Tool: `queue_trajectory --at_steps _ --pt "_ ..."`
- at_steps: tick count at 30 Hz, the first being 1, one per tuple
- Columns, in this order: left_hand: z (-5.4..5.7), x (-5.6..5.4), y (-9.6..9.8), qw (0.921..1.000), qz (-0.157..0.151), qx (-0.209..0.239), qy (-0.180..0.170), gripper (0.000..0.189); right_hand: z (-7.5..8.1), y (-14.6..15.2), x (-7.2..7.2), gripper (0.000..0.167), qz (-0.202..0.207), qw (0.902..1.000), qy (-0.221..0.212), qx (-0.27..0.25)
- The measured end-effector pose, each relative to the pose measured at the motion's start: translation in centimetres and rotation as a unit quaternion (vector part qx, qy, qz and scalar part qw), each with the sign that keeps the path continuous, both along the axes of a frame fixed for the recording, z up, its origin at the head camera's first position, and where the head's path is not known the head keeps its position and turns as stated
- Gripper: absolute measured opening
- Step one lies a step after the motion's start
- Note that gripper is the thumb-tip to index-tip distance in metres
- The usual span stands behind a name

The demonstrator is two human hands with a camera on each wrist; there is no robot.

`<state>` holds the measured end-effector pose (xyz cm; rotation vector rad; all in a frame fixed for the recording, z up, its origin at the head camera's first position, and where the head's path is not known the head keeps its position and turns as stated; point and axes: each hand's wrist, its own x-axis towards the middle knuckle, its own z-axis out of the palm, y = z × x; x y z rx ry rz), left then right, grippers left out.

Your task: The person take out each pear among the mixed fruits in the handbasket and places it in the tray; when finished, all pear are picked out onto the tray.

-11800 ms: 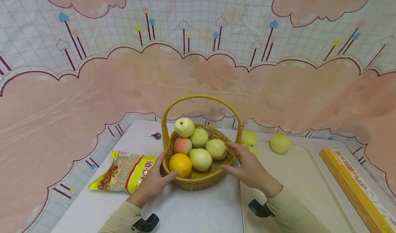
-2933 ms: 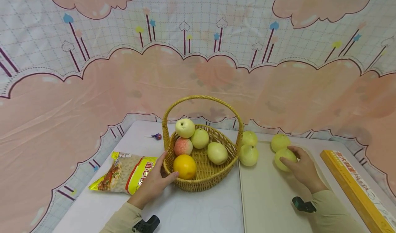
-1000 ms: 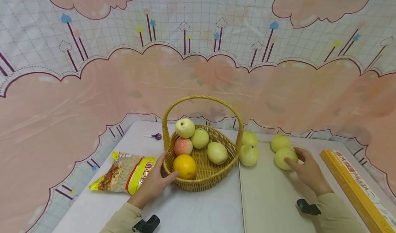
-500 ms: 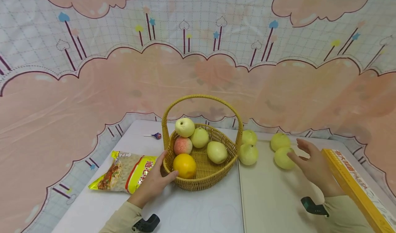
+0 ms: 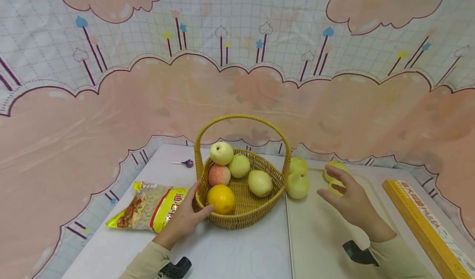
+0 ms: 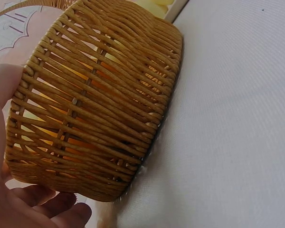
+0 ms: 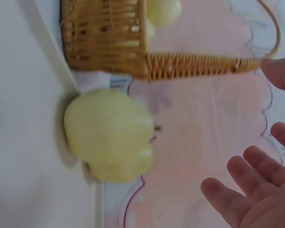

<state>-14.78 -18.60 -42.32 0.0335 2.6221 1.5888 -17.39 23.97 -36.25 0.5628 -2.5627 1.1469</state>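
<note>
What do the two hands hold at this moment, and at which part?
The left hand holds the wicker basket by its side wall, thumb near the rim. The right hand holds nothing; its fingers are spread above the tray.

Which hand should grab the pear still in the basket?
Probably the right hand: it is open and free beside the basket, while the left hand holds the basket's rim. The pear lies on the basket's right side.
</note>
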Motion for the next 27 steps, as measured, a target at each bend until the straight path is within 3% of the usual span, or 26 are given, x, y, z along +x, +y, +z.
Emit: queue_trajectory --at_steps 9,15,20,27 --pt "0.0 -0.1 0.1 1.0000 0.002 -0.009 0.000 0.099 0.3 -3.8 0.9 0.066 0.076 0.9957 0.051 0.016" --pt "0.1 0.0 0.1 0.9999 0.003 -0.011 0.001 0.099 0.1 -6.2 0.5 0.064 0.132 0.9885 0.073 -0.003" --pt "0.1 -0.1 0.1 0.9998 0.008 -0.018 -0.005 0.100 -0.1 -8.4 -0.2 0.061 0.161 0.9857 0.047 -0.016" --pt "0.1 0.0 0.1 0.9998 0.007 -0.017 0.002 0.098 -0.7 -11.4 -2.0 0.063 0.157 0.9875 0.010 -0.004"
